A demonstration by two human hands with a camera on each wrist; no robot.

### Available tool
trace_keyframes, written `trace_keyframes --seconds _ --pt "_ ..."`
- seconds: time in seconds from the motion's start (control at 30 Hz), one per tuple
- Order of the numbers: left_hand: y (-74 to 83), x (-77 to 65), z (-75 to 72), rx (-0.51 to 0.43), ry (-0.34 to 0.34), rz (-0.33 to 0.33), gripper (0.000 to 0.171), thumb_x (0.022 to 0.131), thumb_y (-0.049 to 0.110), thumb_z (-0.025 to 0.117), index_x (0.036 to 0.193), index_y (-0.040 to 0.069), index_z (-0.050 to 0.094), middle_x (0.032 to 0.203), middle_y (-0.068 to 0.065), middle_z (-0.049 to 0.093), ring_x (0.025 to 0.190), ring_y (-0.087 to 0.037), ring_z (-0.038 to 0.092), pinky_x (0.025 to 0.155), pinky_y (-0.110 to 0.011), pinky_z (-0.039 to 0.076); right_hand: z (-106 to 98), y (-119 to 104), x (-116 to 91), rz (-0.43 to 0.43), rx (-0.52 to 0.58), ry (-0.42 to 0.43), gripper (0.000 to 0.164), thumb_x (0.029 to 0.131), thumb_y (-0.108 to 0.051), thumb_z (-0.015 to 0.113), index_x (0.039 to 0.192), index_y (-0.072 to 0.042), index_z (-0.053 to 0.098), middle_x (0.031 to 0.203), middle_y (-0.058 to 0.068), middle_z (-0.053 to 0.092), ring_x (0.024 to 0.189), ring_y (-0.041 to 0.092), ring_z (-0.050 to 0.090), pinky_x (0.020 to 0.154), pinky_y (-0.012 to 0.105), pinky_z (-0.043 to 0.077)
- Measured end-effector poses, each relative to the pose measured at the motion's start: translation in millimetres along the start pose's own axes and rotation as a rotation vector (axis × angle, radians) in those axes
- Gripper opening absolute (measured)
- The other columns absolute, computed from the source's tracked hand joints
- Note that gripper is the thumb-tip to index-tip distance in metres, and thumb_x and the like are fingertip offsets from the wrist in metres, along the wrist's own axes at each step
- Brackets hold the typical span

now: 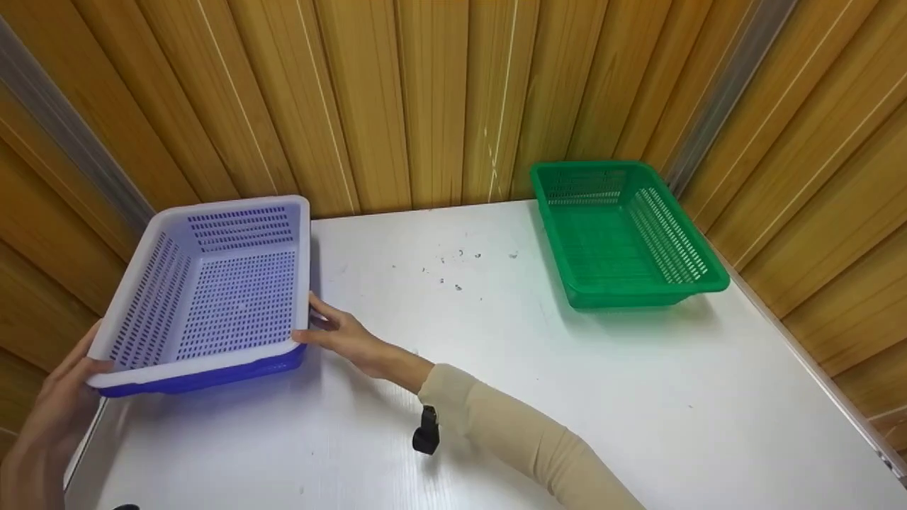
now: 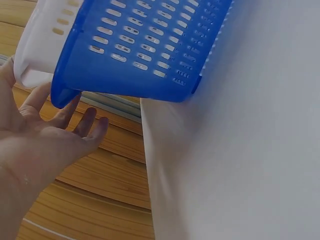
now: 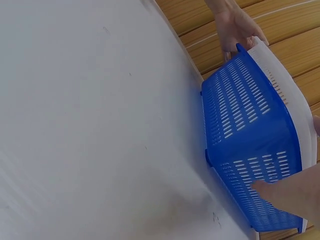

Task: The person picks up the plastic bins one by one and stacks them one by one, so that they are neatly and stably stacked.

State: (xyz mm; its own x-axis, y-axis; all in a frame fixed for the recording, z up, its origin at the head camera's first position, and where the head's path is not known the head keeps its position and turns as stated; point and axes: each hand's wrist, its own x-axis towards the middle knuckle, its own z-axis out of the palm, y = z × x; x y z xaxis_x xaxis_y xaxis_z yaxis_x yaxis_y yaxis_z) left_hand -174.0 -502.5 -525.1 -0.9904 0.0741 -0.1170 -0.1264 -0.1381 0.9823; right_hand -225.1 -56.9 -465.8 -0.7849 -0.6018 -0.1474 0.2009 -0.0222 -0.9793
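Note:
A white perforated plastic basket [image 1: 303, 248] sits nested inside a blue basket [image 1: 234, 373] on the left part of the white table. At the front left corner my left hand [image 1: 60, 404] grips the white basket's rim, thumb on top and fingers underneath. In the left wrist view, the white rim stands slightly apart from the blue rim. My right hand [image 1: 347, 340] holds the right side near the front corner, its thumb over the white rim. One finger of it touches the blue basket's slotted side [image 3: 245, 125] in the right wrist view.
A green perforated basket [image 1: 638, 289] stands at the back right of the white table [image 1: 496, 368]. Wood-patterned walls [image 1: 432, 99] border the table at the back and sides. A small black device [image 1: 426, 431] hangs by the right sleeve. Small dark marks dot the tabletop.

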Motion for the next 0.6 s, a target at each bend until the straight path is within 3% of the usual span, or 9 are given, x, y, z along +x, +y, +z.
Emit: trace_keyframes --seconds 0.03,0.13,0.23,0.3,0.37,0.5,0.6 --pt "6.4 -6.5 13.7 0.002 -0.001 0.005 0.066 0.109 0.012 0.041 0.162 0.043 0.018 0.167 0.019 0.024 0.142 -0.002 0.038 0.126 -0.031 0.012 0 0 0 -0.006 0.015 -0.005 0.082 0.099 -0.022 0.067 0.165 -0.025 0.019 0.171 0.003 0.023 0.155 0.023 0.031 0.124 0.043 0.034" --pt "19.5 -21.2 43.8 0.006 -0.023 0.024 0.066 0.109 0.012 0.037 0.163 0.042 0.012 0.167 0.018 0.02 0.141 0.0 0.036 0.127 -0.028 -0.003 -1 2 2 -0.018 0.053 -0.018 0.082 0.099 -0.018 0.066 0.165 -0.024 0.018 0.169 0.002 0.027 0.15 0.022 0.041 0.119 0.041 0.041" --pt "26.6 -28.5 57.6 -0.023 -0.004 0.02 0.067 0.109 0.01 0.038 0.163 0.04 0.014 0.154 0.021 0.04 0.119 0.009 0.052 0.111 -0.016 0.031 0 4 3 -0.024 0.085 -0.014 0.081 0.099 -0.015 0.066 0.165 -0.023 0.019 0.169 0.005 0.029 0.147 0.023 0.045 0.115 0.043 0.045" --pt "29.8 -30.3 61.8 -0.052 0.006 0.029 0.068 0.108 0.007 0.039 0.163 0.038 0.015 0.141 0.025 0.051 0.112 0.009 0.058 0.093 -0.013 0.043 1 5 3 -0.03 0.112 0.003 0.081 0.098 -0.011 0.066 0.164 -0.022 0.021 0.167 0.008 0.032 0.144 0.026 0.05 0.113 0.046 0.046" --pt "31.3 -30.5 63.7 -0.088 0.004 0.042 0.069 0.107 0.003 0.039 0.163 0.035 0.015 0.131 0.028 0.057 0.11 0.007 0.061 0.085 -0.013 0.048 2 5 3 -0.039 0.14 0.021 0.081 0.097 -0.006 0.067 0.164 -0.02 0.023 0.165 0.012 0.037 0.139 0.028 0.055 0.112 0.049 0.047" --pt "31.9 -31.2 66.2 -0.115 -0.005 0.05 0.07 0.107 0.002 0.039 0.164 0.034 0.013 0.128 0.029 0.059 0.111 0.006 0.062 0.085 -0.012 0.049 3 5 2 -0.043 0.168 0.053 0.081 0.095 -0.001 0.068 0.163 -0.019 0.028 0.157 0.016 0.048 0.129 0.027 0.063 0.11 0.051 0.048" --pt "32.1 -32.8 67.1 -0.108 0.032 0.034 0.07 0.107 0.004 0.042 0.163 0.035 0.015 0.125 0.03 0.06 0.109 0.007 0.063 0.083 -0.012 0.05 3 6 2 -0.037 0.173 0.062 0.08 0.094 -0.001 0.068 0.162 -0.02 0.03 0.15 0.015 0.054 0.122 0.024 0.066 0.109 0.051 0.048"
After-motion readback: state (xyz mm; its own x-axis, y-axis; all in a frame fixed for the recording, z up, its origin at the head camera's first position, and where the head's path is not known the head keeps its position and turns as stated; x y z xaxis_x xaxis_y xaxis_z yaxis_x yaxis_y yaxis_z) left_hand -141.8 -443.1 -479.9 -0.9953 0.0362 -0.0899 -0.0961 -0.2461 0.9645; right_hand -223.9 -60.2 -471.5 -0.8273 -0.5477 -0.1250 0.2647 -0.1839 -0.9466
